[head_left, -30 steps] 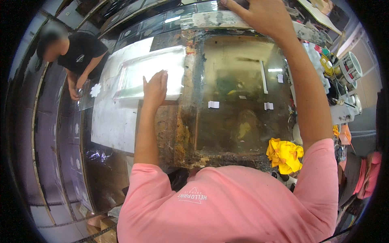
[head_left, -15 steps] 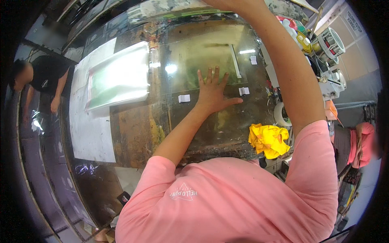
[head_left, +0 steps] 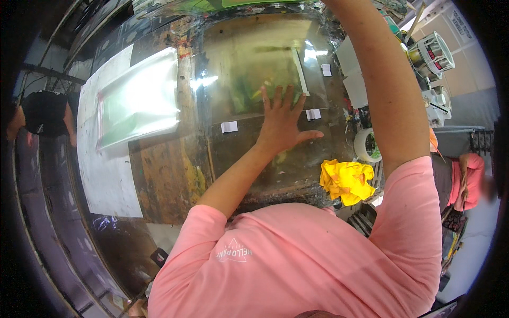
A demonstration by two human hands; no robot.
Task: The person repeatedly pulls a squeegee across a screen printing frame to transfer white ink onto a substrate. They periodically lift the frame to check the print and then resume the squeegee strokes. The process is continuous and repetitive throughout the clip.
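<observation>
My left hand (head_left: 281, 119) lies flat with its fingers spread on a glossy, see-through yellowish sheet (head_left: 254, 63) on the worn table. Small folded white tabs, one left of my wrist (head_left: 229, 126), one by my thumb (head_left: 313, 114) and one farther up (head_left: 326, 70), sit around the sheet. A thin white strip (head_left: 300, 71) runs along its right part. My right forearm (head_left: 395, 79) reaches up past the top edge, so the right hand is out of sight. Beyond the sheet, a bright green edge (head_left: 260, 3) shows at the top.
Shiny clear sheets (head_left: 140, 98) lie on white paper (head_left: 106, 180) at the left. On the right are a crumpled yellow cloth (head_left: 347, 181), a tape roll (head_left: 366, 144) and several cans (head_left: 432, 55). One person (head_left: 45, 114) stands at the left, another (head_left: 469, 180) at the right.
My right hand has passed out of view at the top. The green edge there shows more broadly. My left hand stays spread on the sheet. The view has shifted slightly; the person at the left has turned.
</observation>
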